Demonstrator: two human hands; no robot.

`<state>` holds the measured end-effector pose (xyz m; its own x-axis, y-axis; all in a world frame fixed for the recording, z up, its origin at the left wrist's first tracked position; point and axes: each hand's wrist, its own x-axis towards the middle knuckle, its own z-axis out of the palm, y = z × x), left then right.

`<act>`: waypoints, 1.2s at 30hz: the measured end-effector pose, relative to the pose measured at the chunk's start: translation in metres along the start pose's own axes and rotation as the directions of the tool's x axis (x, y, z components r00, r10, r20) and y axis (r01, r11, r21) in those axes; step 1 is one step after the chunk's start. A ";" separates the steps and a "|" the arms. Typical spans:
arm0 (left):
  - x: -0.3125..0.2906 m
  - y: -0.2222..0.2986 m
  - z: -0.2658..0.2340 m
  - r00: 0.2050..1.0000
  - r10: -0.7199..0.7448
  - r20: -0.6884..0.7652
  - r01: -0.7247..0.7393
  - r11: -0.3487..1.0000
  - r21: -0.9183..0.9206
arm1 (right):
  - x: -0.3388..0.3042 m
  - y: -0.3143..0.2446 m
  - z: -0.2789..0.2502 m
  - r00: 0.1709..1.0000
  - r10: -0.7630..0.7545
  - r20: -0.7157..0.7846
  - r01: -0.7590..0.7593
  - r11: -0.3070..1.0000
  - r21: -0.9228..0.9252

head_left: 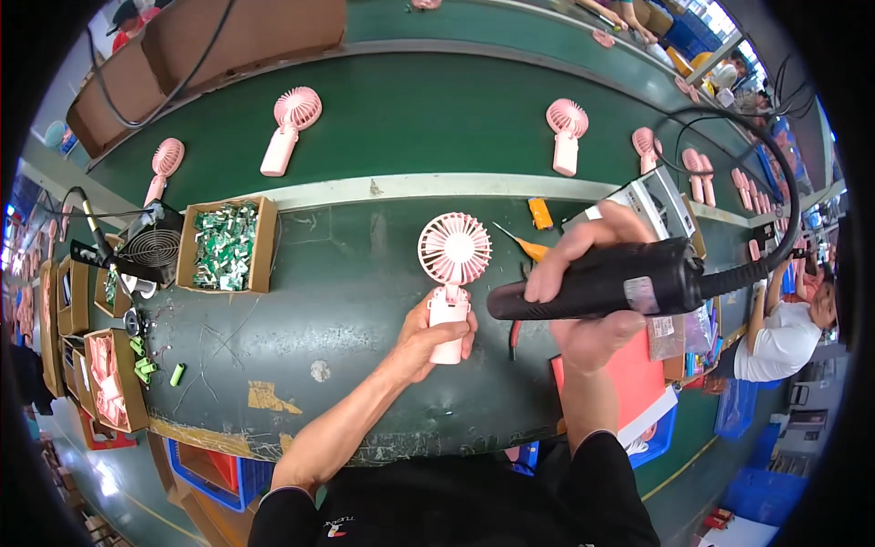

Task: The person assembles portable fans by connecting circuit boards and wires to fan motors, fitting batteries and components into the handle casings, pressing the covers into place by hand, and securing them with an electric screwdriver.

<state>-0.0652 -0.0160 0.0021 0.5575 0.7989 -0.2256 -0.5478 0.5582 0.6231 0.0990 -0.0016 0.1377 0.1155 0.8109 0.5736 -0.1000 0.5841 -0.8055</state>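
Note:
In my left hand (431, 335) is a pink handheld fan (448, 314), gripped by its pale handle with the round slatted head pointing up and away from me. My fingers wrap round the lower handle. My right hand (592, 255) grips a black corded electric screwdriver (597, 283), held sideways above the bench to the right of the fan. Its tapered end points left, apart from the fan, and I cannot make out a bit. A thick cable (791, 182) loops up from its right end. Below the tool lies a red sheet (624, 378), partly covered by my forearm.
Beyond the metal rail (383, 188), a green conveyor (419, 118) carries several pink fans (565, 137). A cardboard box of circuit boards (226, 246) stands left, beside a small black fan (150, 246) and a box of pink parts (109, 378). A yellow-handled tool (529, 246) lies right. Co-workers (788, 337) are nearby.

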 end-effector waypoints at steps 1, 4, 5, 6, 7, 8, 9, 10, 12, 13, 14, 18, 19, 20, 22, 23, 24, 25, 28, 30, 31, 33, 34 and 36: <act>-0.001 0.002 -0.001 1.000 -0.009 -0.007 0.009 1.000 0.000 | -0.002 0.003 0.004 1.000 0.026 -0.003 -0.026 1.000 0.001; 0.000 0.002 0.001 0.999 -0.038 -0.025 0.038 0.999 0.006 | -0.001 0.015 0.004 0.999 0.040 0.012 -0.040 0.999 -0.003; 0.002 0.002 0.002 0.998 -0.050 -0.033 0.050 0.999 0.013 | 0.000 0.017 0.002 0.999 0.022 0.035 -0.021 1.000 -0.007; 0.002 0.002 0.004 0.998 -0.055 -0.035 0.056 0.998 0.012 | 0.000 0.018 0.002 0.999 0.026 0.030 -0.026 1.000 -0.007; 0.003 0.002 0.005 0.998 -0.054 -0.037 0.055 0.998 0.009 | 0.001 0.018 0.003 0.999 0.043 0.012 -0.043 0.999 -0.003; 0.003 0.002 0.006 0.998 -0.054 -0.039 0.055 0.999 0.005 | 0.001 0.017 0.003 0.998 0.062 -0.006 -0.062 0.998 0.002; 0.003 0.002 0.006 0.997 -0.059 -0.041 0.059 0.998 0.005 | 0.000 0.017 0.003 0.998 0.066 -0.010 -0.066 0.998 0.002; 0.004 0.002 0.006 0.998 -0.058 -0.037 0.058 0.998 0.009 | 0.000 0.017 0.003 0.996 0.091 0.000 -0.091 0.996 0.016; 0.004 0.002 0.004 0.998 -0.057 -0.035 0.058 0.998 0.014 | -0.001 0.019 0.003 0.993 0.115 0.008 -0.115 0.993 0.032; 0.003 0.001 0.003 0.997 -0.058 -0.041 0.059 0.998 0.012 | 0.000 0.022 0.004 0.993 0.116 0.031 -0.117 0.993 0.016; 0.002 0.001 0.002 0.997 -0.056 -0.048 0.057 0.998 0.010 | 0.001 0.024 0.006 0.992 0.117 0.055 -0.117 0.993 0.003; 0.000 -0.002 -0.002 0.997 -0.015 -0.078 0.014 1.000 -0.011 | -0.003 0.028 0.015 0.975 0.212 0.072 -0.219 0.970 0.106; 0.001 -0.006 -0.002 0.999 -0.018 -0.049 0.017 1.000 -0.015 | -0.009 0.027 0.014 0.981 0.191 0.045 -0.195 0.976 0.100; 0.000 -0.006 -0.003 0.999 -0.015 -0.030 0.014 1.000 -0.016 | -0.012 0.030 0.012 0.976 0.179 0.120 -0.191 0.977 0.092; 0.001 -0.005 0.002 0.999 -0.039 -0.032 0.038 0.999 -0.011 | -0.013 0.028 0.010 0.979 0.067 0.193 -0.080 0.995 0.063; 0.002 -0.004 0.003 0.999 -0.038 -0.027 0.038 0.999 -0.017 | -0.013 0.029 0.013 0.985 0.049 0.163 -0.067 0.992 0.108; 0.001 -0.002 0.004 0.999 -0.039 -0.020 0.039 0.999 -0.024 | -0.014 0.031 0.013 0.984 0.051 0.171 -0.071 0.990 0.118; 0.000 -0.002 0.004 0.999 -0.034 -0.029 0.033 0.999 -0.026 | -0.015 0.034 0.012 0.985 0.040 0.170 -0.062 0.990 0.125; -0.003 0.001 0.001 0.999 -0.030 -0.044 0.029 0.999 -0.021 | -0.014 0.034 0.017 0.987 0.046 0.155 -0.070 0.986 0.149; -0.003 0.001 0.001 0.999 -0.027 -0.041 0.025 0.999 -0.032 | -0.015 0.026 0.021 0.982 0.127 0.140 -0.146 0.981 0.128; -0.003 -0.002 -0.001 0.999 -0.021 -0.050 0.020 0.999 -0.030 | -0.015 0.027 0.023 0.985 0.119 0.128 -0.136 0.982 0.130; -0.002 -0.004 -0.002 1.000 -0.008 0.008 0.008 1.000 -0.024 | -0.014 0.031 0.020 0.988 0.053 0.144 -0.071 0.990 0.124; -0.002 -0.006 -0.002 1.000 -0.003 -0.002 0.003 1.000 -0.022 | -0.014 0.030 0.019 0.989 0.042 0.142 -0.059 0.991 0.118; 0.001 -0.004 0.004 1.000 -0.007 0.024 0.008 1.000 -0.020 | -0.013 0.026 0.019 0.991 0.039 0.127 -0.050 0.995 0.087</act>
<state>-0.0598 -0.0185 0.0024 0.5764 0.7892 -0.2119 -0.5559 0.5688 0.6062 0.0759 0.0036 0.1121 -0.0145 0.8309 0.5562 -0.1909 0.5437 -0.8173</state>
